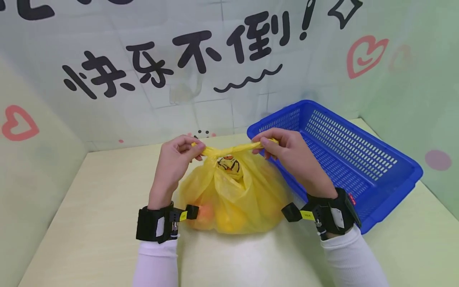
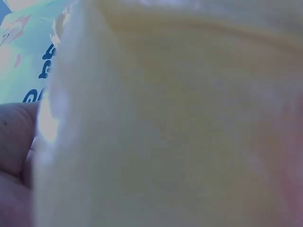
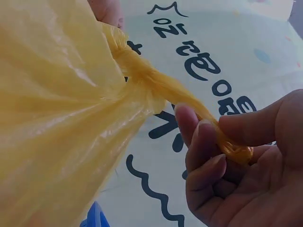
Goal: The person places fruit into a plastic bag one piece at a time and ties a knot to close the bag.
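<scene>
A full yellow plastic bag sits on the table, with rounded orange and yellow shapes showing through its thin wall. Its two handles are crossed in a knot at the top and stretched out sideways. My left hand pinches one handle end between thumb and fingers. The other handle, twisted into a thin strand, is gripped by my right hand; the right wrist view shows thumb and fingers curled round it. Bag plastic fills most of the left wrist view and hides most of the left hand there.
A blue plastic basket with slotted walls stands right of the bag, partly behind my right hand and wrist. The pale tabletop meets a lettered back wall and side walls. Each wrist wears a black strap with a small camera.
</scene>
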The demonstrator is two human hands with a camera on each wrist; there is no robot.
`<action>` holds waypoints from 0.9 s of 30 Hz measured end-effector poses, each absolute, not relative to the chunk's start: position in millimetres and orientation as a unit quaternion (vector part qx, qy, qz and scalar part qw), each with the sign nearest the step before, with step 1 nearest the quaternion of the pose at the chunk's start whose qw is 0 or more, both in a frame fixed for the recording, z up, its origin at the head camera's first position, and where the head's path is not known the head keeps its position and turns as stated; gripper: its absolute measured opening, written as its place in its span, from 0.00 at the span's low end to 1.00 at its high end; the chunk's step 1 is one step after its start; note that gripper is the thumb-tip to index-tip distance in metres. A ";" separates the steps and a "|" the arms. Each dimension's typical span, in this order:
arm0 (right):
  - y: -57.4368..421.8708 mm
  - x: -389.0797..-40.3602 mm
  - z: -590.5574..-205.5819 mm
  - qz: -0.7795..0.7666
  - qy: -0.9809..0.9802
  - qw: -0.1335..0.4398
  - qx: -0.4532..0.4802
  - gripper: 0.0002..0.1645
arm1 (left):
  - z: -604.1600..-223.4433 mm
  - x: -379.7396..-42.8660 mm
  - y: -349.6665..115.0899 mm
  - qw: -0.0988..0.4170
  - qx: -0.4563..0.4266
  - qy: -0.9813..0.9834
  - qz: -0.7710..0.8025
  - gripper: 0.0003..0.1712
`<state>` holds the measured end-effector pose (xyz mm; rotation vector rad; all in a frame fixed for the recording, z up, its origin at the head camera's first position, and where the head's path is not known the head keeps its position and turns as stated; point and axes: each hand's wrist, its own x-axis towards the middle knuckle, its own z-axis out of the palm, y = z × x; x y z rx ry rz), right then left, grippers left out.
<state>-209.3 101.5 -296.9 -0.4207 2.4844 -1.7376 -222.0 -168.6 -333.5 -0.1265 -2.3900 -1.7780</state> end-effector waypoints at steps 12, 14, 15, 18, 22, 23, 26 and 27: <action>109.7 -204.8 -306.5 -0.464 0.875 -0.081 -0.106 0.16 | -328.2 -214.7 -185.4 0.090 -0.037 -0.822 -0.561 0.10; 110.8 -206.1 -307.0 -0.468 0.875 -0.081 -0.098 0.16 | -325.9 -212.0 -188.3 0.088 -0.035 -0.833 -0.545 0.10; 111.1 -206.8 -306.9 -0.468 0.875 -0.079 -0.094 0.16 | -325.0 -210.7 -189.7 0.087 -0.034 -0.838 -0.538 0.10; 114.0 -207.5 -305.6 -0.447 0.888 -0.065 -0.083 0.18 | -323.3 -207.6 -193.3 0.086 -0.032 -0.846 -0.526 0.10; 121.1 -206.0 -303.3 -0.399 0.914 -0.038 -0.070 0.21 | -323.7 -205.5 -197.1 0.086 -0.027 -0.853 -0.513 0.10; 122.9 -205.6 -302.9 -0.389 0.918 -0.032 -0.070 0.22 | -324.2 -205.2 -197.8 0.088 -0.023 -0.855 -0.510 0.09; 126.6 -204.6 -302.4 -0.366 0.927 -0.019 -0.076 0.23 | -325.7 -204.6 -199.3 0.096 -0.009 -0.859 -0.502 0.09; 127.3 -204.3 -302.5 -0.362 0.929 -0.015 -0.079 0.24 | -326.3 -204.5 -199.6 0.097 -0.003 -0.860 -0.501 0.09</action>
